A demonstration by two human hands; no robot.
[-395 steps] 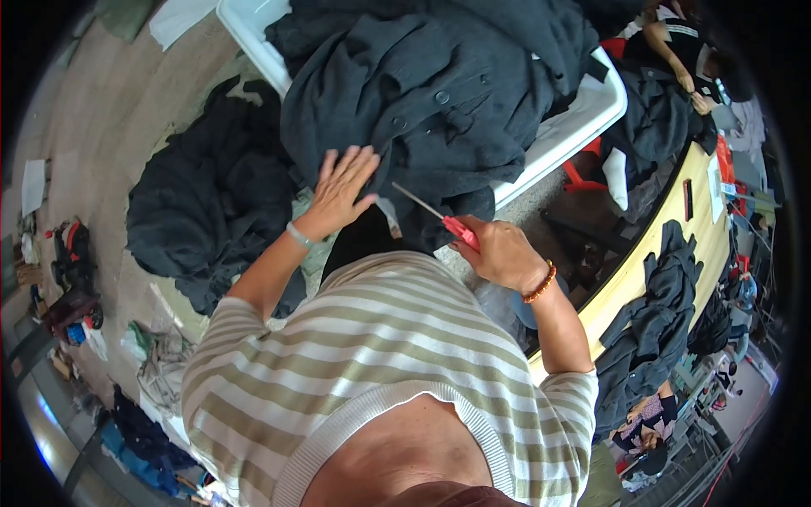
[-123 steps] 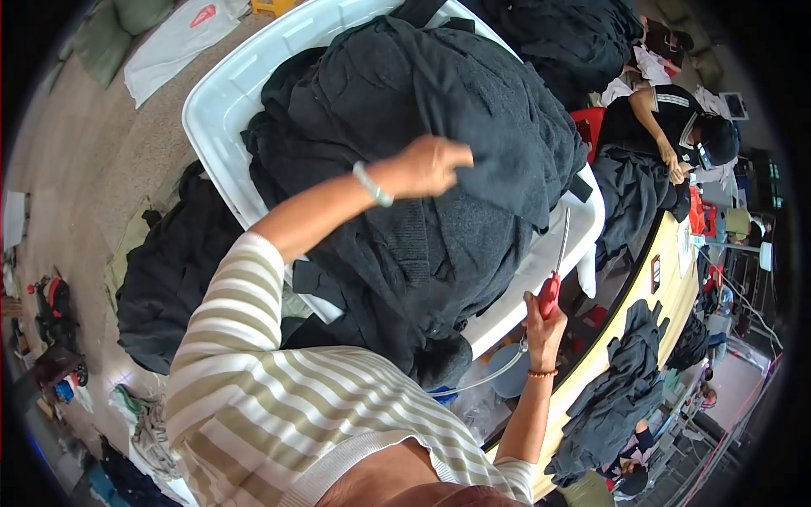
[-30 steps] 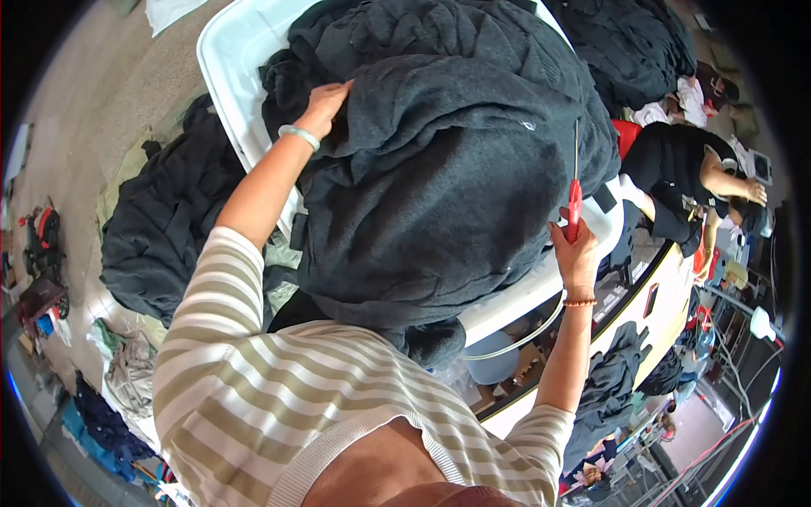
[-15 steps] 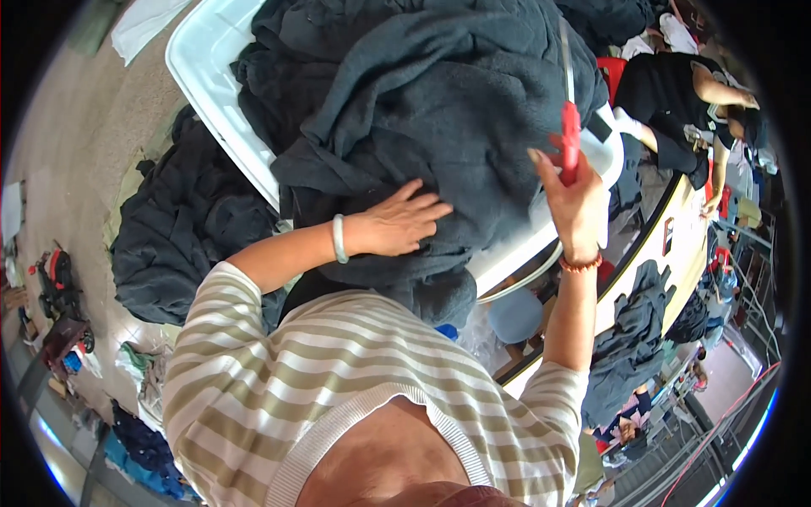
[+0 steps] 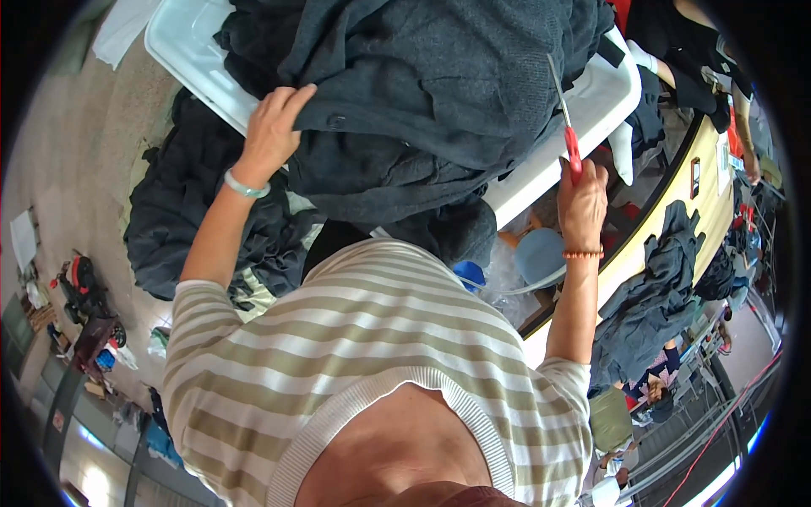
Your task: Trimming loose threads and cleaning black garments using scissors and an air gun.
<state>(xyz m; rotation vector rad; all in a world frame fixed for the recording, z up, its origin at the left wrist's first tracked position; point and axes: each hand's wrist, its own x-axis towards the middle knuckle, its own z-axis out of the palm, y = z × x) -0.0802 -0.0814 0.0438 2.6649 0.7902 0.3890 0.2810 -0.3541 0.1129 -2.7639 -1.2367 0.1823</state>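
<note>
A heap of dark grey knitted garments (image 5: 439,93) fills and overhangs a white plastic tub (image 5: 549,165). My left hand (image 5: 274,131) is at the left of the heap, its fingers closed on the edge of a dark cardigan (image 5: 372,114). A button shows on the band beside my fingertips. Over the tub's right side, my right hand (image 5: 583,203) is wrapped round the red handles of a pair of scissors (image 5: 571,139). Their slim metal blades point up and away, close to the knit cloth; whether they touch it I cannot tell.
More dark garments (image 5: 194,211) lie on the floor at the left. A light wooden table (image 5: 714,194) with dark clothes (image 5: 646,296) stands at the right. A blue-grey round stool (image 5: 541,255) is below the tub. Another person's arm (image 5: 748,135) shows at the far right.
My left hand has gone from lying flat on the cloth to gripping the cardigan's edge farther left. The button band now shows. My right hand with the scissors has come slightly nearer.
</note>
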